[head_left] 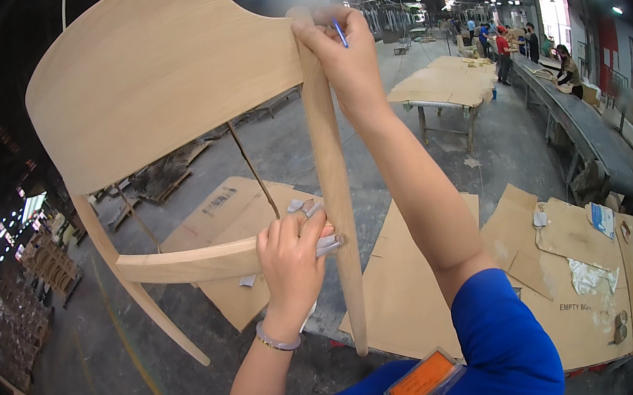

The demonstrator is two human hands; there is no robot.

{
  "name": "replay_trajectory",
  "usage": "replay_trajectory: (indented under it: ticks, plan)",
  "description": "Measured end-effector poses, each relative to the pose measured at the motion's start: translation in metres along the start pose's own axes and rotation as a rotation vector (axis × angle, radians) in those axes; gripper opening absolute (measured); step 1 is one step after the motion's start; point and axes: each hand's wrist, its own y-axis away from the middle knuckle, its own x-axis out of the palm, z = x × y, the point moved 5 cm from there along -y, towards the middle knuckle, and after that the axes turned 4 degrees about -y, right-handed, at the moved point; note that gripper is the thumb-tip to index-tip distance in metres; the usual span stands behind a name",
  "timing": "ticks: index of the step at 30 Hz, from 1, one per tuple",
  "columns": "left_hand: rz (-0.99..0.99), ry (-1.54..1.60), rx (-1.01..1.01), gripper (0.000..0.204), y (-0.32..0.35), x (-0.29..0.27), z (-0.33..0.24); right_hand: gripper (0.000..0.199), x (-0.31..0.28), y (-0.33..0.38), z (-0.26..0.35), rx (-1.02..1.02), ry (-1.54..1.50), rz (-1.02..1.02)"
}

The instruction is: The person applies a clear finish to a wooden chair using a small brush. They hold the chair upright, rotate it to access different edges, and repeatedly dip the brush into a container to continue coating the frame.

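While the wooden chair frame (163,82) is held aloft in the head view, its curved backrest panel fills the upper left and its pale legs point down toward the concrete floor (287,146). Right hand (343,58): raised at the top of the nearer upright leg (334,195), fingers closed round the leg's upper end where it meets the backrest, with a blue pen (341,33) pinched between them. Left hand (291,267): lower down, fingers curled over the horizontal side rail (191,263) just where it joins that same leg, pressing a small pale pad or cloth (325,242) against the joint; a bracelet (276,340) sits on the wrist. Judged from this grip, the step in hand is the finishing or checking of the rail-to-leg joint, the right hand steadying the frame while the left works the surface. A following move would call for the upper grip to remain firm, since the frame hangs free of any support, and for the pad to be kept flat on the joint. Flattened cardboard sheets (404,281) lie on the floor beneath; a desk (444,83) covered with cardboard stands well apart at upper right, where other people (503,51) work along a long bench.
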Motion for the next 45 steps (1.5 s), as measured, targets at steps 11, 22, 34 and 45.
replay_trajectory:
  ticks: [11,22,34,45]
  plan:
    - [0.14,0.379,-0.199,0.039,-0.019,-0.018,0.009,0.017,-0.074,0.061,0.095,-0.85,1.207,-0.113]
    - [0.175,0.383,-0.002,0.037,-0.026,0.005,0.007,0.022,0.002,0.167,0.103,-0.185,0.886,0.723]
    - [0.324,0.402,-0.023,0.085,-0.027,0.001,-0.011,0.019,-0.04,0.047,0.19,-0.62,0.907,0.287]
    - [-0.095,0.515,-0.04,0.076,-0.037,0.007,-0.027,0.016,0.007,0.016,0.153,-1.193,1.133,0.412]
